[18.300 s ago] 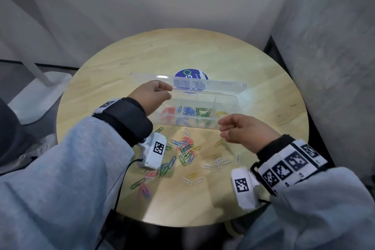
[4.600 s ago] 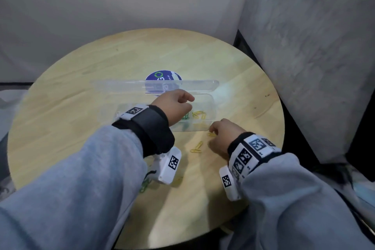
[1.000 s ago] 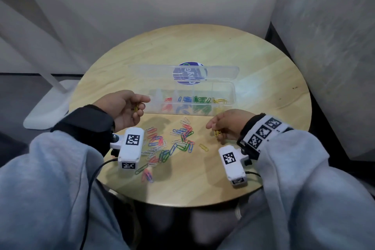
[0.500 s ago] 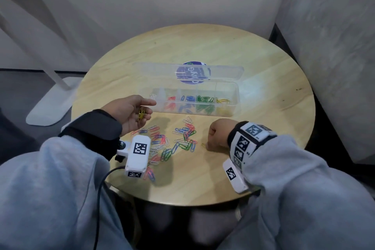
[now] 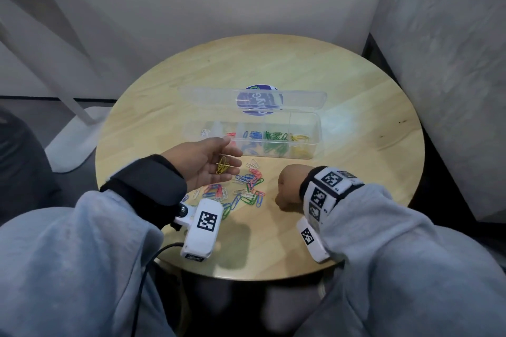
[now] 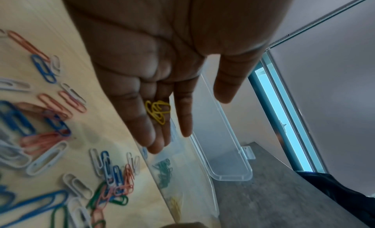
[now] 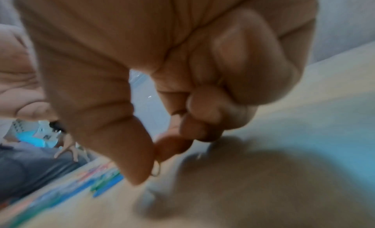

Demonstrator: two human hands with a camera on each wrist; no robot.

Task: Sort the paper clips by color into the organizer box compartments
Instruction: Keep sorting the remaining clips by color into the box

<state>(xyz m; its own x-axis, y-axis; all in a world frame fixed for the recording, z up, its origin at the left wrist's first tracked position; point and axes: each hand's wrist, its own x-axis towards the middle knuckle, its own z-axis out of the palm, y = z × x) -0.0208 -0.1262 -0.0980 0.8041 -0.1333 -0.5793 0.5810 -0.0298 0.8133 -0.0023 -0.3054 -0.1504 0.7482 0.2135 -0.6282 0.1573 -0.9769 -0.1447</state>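
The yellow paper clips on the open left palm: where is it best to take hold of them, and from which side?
The yellow paper clips lie in a small overlapping bunch at the base of the flat fingers of the left hand, palm up. Probably best to pinch the bunch across its raised wire loops, coming from above. The palm blocks below, and the right hand is near.

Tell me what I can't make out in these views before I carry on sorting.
- Right hand fingertips: head view shows only its back; the blurred right wrist view shows thumb and forefinger pinching a thin wire loop, colour unreadable.
- Yellow paper clips on the left hand's palm: tangled, count unclear.
- Clear plastic organizer box: left compartments' contents too small in the head view.
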